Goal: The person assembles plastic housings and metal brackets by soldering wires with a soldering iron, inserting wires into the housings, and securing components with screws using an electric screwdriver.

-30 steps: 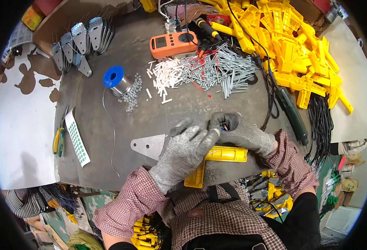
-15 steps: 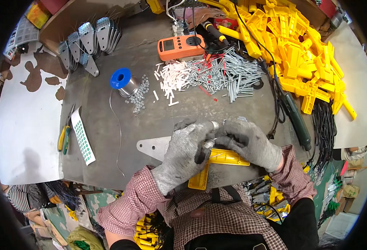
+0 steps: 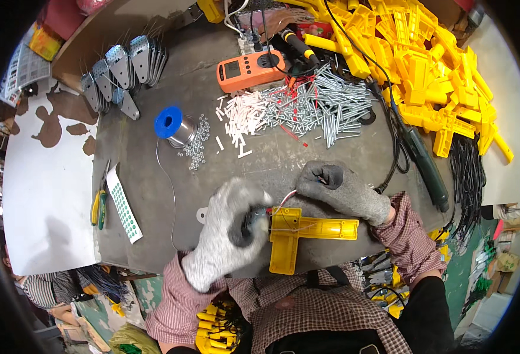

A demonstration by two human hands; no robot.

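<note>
My left hand (image 3: 230, 221), in a grey work glove, curls round a small dark part that its fingers mostly hide; a red bit shows at the fingertips. My right hand (image 3: 339, 192), gloved too, pinches a thin white-and-red wire (image 3: 285, 199) that runs down toward the left fingertips. Just below both hands lies a yellow T-shaped plastic housing (image 3: 328, 229), open side up, at the table's near edge, with thin wires across it. Behind my left hand a flat metal plate (image 3: 201, 215) pokes out, showing only a rounded end with a hole.
A solder spool (image 3: 181, 131) stands beside small nuts (image 3: 196, 152). Farther back are white sleeves (image 3: 242, 115), screws (image 3: 331, 106), an orange meter (image 3: 251, 71) and piled yellow housings (image 3: 419, 71). A soldering iron (image 3: 422, 168) lies right; pliers (image 3: 99, 203) and a sticker strip (image 3: 123, 206) lie left.
My hands have drawn apart: the left moved left and down, the right slightly up. The wire between them and more of the yellow housing now show, while the metal plate is more covered.
</note>
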